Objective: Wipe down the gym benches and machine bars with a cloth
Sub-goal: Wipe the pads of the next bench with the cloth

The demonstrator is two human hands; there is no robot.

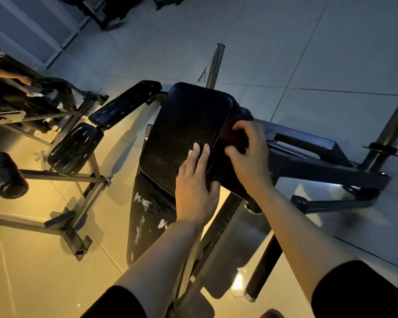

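I'm on the pad's right edge now: my right hand (245, 152) pinches the dark cloth (236, 131) against the side of the black bench pad (184, 131), while my left hand (194, 189) lies spread flat on that surface, steadying it. Next, I reckon, drag the cloth along the edge, then the steel bars (216, 63).

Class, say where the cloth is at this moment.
In the head view, the dark cloth is right of centre, gripped in the right hand against the right side edge of the black pad, beside the left hand.
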